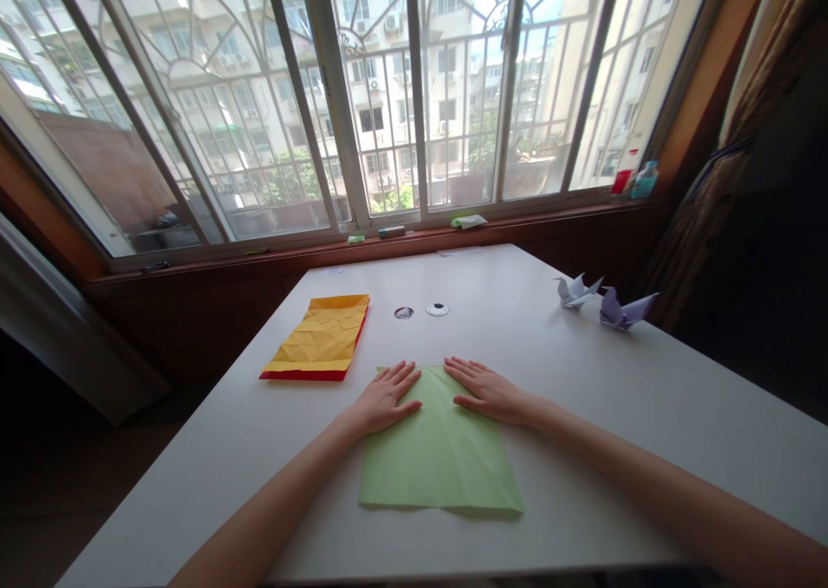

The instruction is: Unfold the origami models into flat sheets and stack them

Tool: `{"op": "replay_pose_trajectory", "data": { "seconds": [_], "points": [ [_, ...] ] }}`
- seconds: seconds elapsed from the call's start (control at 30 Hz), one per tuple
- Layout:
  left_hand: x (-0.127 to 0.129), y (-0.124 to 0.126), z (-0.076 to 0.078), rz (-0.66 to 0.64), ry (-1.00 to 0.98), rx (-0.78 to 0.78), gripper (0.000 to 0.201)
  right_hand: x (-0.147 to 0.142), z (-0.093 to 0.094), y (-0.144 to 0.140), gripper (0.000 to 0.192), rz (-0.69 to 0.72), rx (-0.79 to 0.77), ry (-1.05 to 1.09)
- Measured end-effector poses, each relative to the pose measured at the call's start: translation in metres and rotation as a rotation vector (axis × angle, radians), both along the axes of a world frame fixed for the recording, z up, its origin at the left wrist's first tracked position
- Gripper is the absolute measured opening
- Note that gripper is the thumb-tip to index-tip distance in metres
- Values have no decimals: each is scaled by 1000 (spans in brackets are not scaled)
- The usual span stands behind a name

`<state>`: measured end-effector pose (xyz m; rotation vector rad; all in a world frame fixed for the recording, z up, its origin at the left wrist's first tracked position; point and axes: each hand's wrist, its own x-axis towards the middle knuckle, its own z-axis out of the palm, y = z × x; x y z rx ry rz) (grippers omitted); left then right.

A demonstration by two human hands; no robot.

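Observation:
A light green sheet of paper (440, 467) lies on the white table in front of me, with faint creases running across it and its near edge slightly lifted. My left hand (390, 396) rests flat on its far left part, fingers stretched out. Across from it, my right hand (488, 390) lies flat over the far right part, its fingers also extended. Between the two thumbs a strip of the green paper shows. Neither hand grips anything.
Creased yellow paper (323, 331) over red paper (304, 376) lies at the left. Two folded paper birds, one pale (574, 292) and one purple (624, 310), stand at the right. Behind the sheet are two round table fittings (437, 309). Bottles (644, 180) and small packets (468, 222) sit on the windowsill.

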<state>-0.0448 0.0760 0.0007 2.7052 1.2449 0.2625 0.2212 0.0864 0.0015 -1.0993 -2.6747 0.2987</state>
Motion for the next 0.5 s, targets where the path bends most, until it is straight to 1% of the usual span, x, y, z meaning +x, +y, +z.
{"op": "replay_pose_trajectory", "data": {
  "seconds": [0.13,0.2,0.3,0.37,0.43,0.47,0.5],
  "points": [
    [-3,4,8,4,12,48,54,3,-3,-8,63,-45,55,9],
    [0,8,13,20,7,91,46,3,-4,-18,61,-89,153,-1],
    [15,10,18,38,-15,146,34,0,-6,-39,49,-111,317,-23],
    [30,8,17,45,-33,161,30,-5,-6,-55,38,-111,374,-19],
    [45,3,14,65,-51,161,29,-10,-3,-68,29,-100,360,-5],
    [52,-1,11,75,-60,159,31,-11,-1,-72,25,-98,323,19],
    [57,-4,8,85,-69,157,35,-12,2,-74,20,-103,256,65]
  ]
}}
